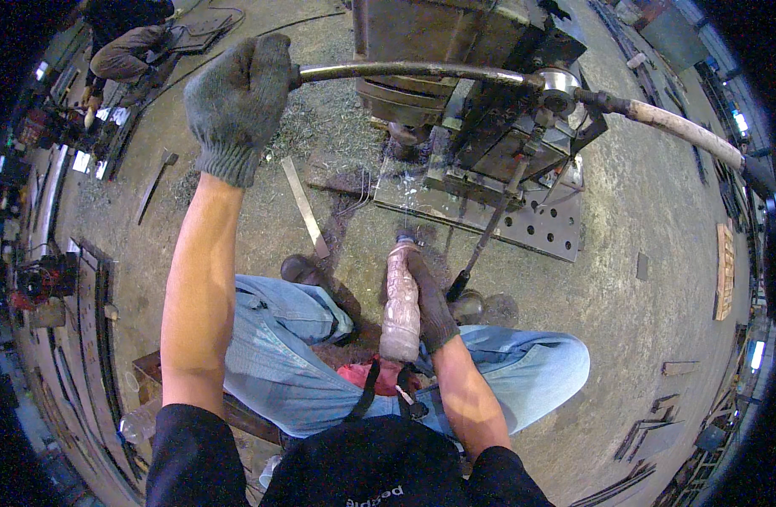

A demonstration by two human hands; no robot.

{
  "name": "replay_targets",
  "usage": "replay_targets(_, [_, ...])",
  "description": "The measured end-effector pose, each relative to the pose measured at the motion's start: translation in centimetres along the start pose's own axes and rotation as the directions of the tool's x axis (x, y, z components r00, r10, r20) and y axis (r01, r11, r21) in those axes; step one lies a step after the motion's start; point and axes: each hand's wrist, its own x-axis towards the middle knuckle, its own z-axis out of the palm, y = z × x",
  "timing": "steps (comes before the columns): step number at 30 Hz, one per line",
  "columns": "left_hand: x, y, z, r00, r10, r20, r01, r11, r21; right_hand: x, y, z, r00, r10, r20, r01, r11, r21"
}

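Observation:
My left hand (240,108), in a grey knit glove, is closed round the end of a long metal lever (413,71). That lever runs right to a round metal hub (559,91) on the drill press (430,51). Lower down, my gloved right hand (430,291) grips a plastic bottle (401,300) with a whitish, cloudy look. The bottle's neck points away from me, toward a metal plate with holes (532,221) under the machine. Thin streaks of liquid show between the neck and the plate. The drill bit itself is hard to make out.
A second lever with a pale sleeve (688,127) extends right from the hub, and a thin rod with a black grip (460,286) slants down near my right foot. A flat metal strip (305,207) and a hammer (157,186) lie on the floor. Another person (130,51) crouches far left.

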Motion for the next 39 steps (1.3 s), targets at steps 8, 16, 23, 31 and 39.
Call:
replay_targets(8, [0.0, -0.8, 0.2, 1.000, 0.003, -0.022, -0.003, 1.000, -0.016, -4.0, -3.4, 4.6, 0.996, 0.076, -0.048, -0.076, 0.997, 0.004])
replay_targets(16, [0.0, -0.8, 0.3, 1.000, 0.007, 0.010, -0.007, 1.000, 0.009, -5.9, -4.7, 6.9, 0.992, -0.054, -0.117, 0.026, 0.972, -0.233])
replay_targets(23, [-0.2, -0.5, 0.1, 1.000, -0.015, 0.009, 0.015, 0.999, -0.031, -6.6, -5.3, 7.7, 0.988, 0.024, -0.153, -0.051, 0.983, -0.176])
replay_targets(31, [-0.2, -0.3, 0.0, 0.998, -0.051, 0.031, 0.050, 0.998, 0.032, -3.0, -2.5, 3.6, 0.997, 0.073, -0.011, -0.072, 0.993, 0.092])
replay_targets(39, [-0.3, -0.4, 0.2, 0.998, -0.048, 0.039, 0.049, 0.998, -0.028, -0.3, -0.3, 0.7, 0.999, -0.042, 0.002, 0.042, 0.999, -0.032])
